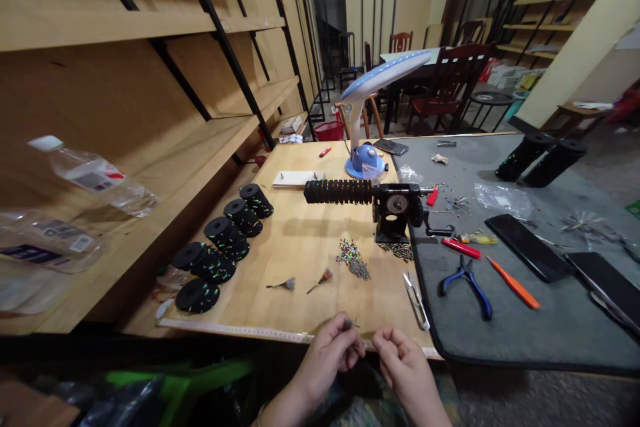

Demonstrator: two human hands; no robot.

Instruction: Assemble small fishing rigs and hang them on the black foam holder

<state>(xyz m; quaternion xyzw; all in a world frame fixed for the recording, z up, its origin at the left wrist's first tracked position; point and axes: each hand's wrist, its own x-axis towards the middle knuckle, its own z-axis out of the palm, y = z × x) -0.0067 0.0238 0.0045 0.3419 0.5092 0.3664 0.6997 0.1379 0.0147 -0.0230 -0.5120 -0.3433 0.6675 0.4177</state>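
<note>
My left hand (331,349) is closed at the table's front edge. Its fingers pinch something small and dark, with a thin tip poking out, too small to name. Just to its right, my right hand (403,365) has thumb and finger pressed together; what lies in that pinch, if anything, is hidden. Beyond my hands lie a grey-tufted bundle (284,284) and an orange-marked bundle (321,280). Further right are a pile of coloured beads (349,251), small grey metal pieces (361,271) and thread snips (417,301).
A hand-cranked winder (395,210) holds a ridged black roll (338,191). Several black foam spools (227,237) line the left. On the grey mat (480,340) lie blue-handled pliers (467,285), an orange tool (515,283) and a phone (529,247). A desk lamp (357,120) stands behind.
</note>
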